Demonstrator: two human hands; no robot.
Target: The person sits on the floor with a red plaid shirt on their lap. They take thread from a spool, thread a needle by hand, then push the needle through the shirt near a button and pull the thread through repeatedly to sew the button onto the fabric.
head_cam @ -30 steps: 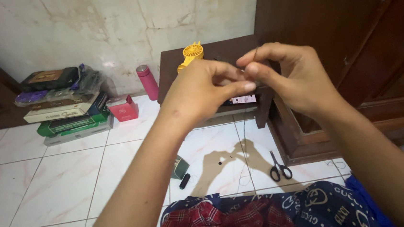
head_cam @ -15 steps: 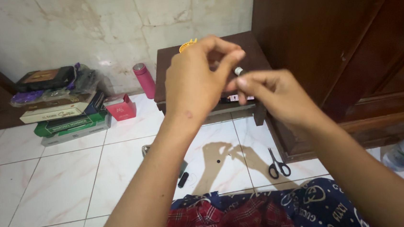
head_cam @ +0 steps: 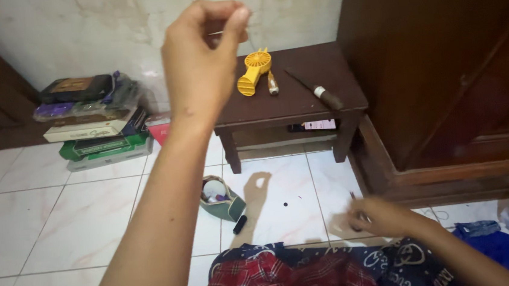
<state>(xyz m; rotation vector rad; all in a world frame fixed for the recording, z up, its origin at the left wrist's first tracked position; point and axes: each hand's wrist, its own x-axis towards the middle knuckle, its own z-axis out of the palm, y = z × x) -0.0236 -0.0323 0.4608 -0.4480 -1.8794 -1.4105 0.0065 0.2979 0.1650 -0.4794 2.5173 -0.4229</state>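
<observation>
The left hand (head_cam: 202, 56) is raised high on an outstretched arm, wrist bent, with thumb and forefinger pinched together at the top; whatever sits in that pinch is too fine to make out, possibly a needle or thread. The right hand (head_cam: 374, 217) is low, reaching down to the tiled floor (head_cam: 61, 219) near the foot of the brown wardrobe (head_cam: 442, 67), its fingers curled onto the scissors (head_cam: 357, 212), which are mostly hidden and blurred beneath it; I cannot tell whether the fingers are closed round them.

0.5 s ago both hands were up together in front of the low wooden surface (head_cam: 299, 91), the right one holding a small light-tipped object just beside the left, and the scissors lay alone on the floor. Now the hands are well apart: the left has gone higher, the right has dropped to the scissors.

On the surface lie a yellow handheld fan (head_cam: 253, 70), a small brown tool (head_cam: 273, 82) just beside it and a long dark-handled knife (head_cam: 317, 88). On the floor sit an open green pouch (head_cam: 222, 199) and a small black cap (head_cam: 240, 224) near it. A stack of books (head_cam: 92, 122) rests against the wall. Red plaid cloth (head_cam: 277, 280) and dark printed cloth (head_cam: 385, 263) lie at the bottom edge.
</observation>
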